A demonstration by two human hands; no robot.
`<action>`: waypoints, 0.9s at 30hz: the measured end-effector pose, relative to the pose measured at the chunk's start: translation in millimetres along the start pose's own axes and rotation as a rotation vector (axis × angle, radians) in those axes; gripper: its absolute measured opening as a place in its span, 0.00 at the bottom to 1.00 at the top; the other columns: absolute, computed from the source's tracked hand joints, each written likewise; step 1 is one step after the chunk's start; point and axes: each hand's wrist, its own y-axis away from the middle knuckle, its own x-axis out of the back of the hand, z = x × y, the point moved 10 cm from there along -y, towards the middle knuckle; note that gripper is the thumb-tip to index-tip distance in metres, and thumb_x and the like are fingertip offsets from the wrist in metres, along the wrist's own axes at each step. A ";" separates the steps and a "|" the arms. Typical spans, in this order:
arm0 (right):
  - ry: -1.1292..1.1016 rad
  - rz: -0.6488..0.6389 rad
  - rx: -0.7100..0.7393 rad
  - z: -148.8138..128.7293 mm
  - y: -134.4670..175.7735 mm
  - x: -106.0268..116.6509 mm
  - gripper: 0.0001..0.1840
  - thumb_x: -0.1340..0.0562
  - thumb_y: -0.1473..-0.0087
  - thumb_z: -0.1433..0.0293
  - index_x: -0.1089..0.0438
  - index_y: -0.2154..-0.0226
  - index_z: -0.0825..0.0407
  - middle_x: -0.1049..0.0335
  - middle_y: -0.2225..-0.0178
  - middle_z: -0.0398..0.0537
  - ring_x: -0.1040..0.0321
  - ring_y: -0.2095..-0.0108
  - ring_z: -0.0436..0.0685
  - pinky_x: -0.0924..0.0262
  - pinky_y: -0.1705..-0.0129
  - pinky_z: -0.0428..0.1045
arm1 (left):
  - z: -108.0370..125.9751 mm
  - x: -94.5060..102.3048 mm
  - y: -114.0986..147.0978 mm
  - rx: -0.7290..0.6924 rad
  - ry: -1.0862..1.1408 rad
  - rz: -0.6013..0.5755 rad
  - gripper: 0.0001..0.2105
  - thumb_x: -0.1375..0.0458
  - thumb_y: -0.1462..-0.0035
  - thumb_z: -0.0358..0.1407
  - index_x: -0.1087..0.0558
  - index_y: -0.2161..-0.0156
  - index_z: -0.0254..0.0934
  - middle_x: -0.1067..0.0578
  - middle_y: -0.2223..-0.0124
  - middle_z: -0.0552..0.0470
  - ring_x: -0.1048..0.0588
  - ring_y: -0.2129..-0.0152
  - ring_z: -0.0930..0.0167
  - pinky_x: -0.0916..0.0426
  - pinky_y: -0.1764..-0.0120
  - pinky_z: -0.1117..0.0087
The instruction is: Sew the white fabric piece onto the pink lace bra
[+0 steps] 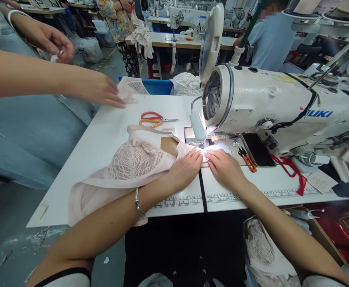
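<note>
A pale beige bra (135,159) with a lace cup lies across the white sewing table, its band trailing toward the front left edge. My left hand (188,167) grips its edge just in front of the presser foot (202,144), fingers closed on the cloth. Close beside it, my right hand (224,165) has its fingertips closed on the same cloth under the machine's light. The needle tip itself is hard to make out. The white sewing machine (270,103) stands over the right half of the table.
Red-and-orange scissors (155,119) lie behind the bra. Orange thread snips (248,159), a black phone (258,149) and red ribbon (294,171) sit right of my hands. A co-worker's hand (102,91) reaches over the table's left side. Lace pieces (264,247) fill a container below right.
</note>
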 end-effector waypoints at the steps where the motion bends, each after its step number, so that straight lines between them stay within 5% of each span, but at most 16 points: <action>1: 0.010 0.011 -0.007 1.0 0.5 0.8 0.18 0.48 0.33 0.72 0.27 0.48 0.54 0.24 0.50 0.54 0.31 0.51 0.62 0.34 0.55 0.56 | -0.6 -0.3 0.4 0.006 0.008 -0.005 0.16 0.56 0.30 0.24 0.35 0.42 0.26 0.33 0.37 0.34 0.38 0.35 0.59 0.32 0.40 0.57; 14: -0.131 0.108 -0.016 8.3 1.3 4.9 0.19 0.49 0.33 0.73 0.27 0.47 0.52 0.24 0.50 0.52 0.31 0.49 0.60 0.32 0.46 0.57 | 3.6 0.0 -1.0 -0.027 -0.037 0.024 0.17 0.59 0.31 0.24 0.34 0.42 0.25 0.31 0.39 0.32 0.36 0.36 0.58 0.33 0.39 0.54; 27: -0.020 0.062 0.017 -1.1 -2.8 1.0 0.18 0.49 0.33 0.71 0.26 0.50 0.53 0.23 0.53 0.52 0.31 0.53 0.62 0.35 0.53 0.56 | 10.5 3.8 -1.2 -0.069 -0.154 0.034 0.17 0.57 0.31 0.23 0.34 0.43 0.24 0.28 0.42 0.35 0.34 0.38 0.57 0.34 0.39 0.57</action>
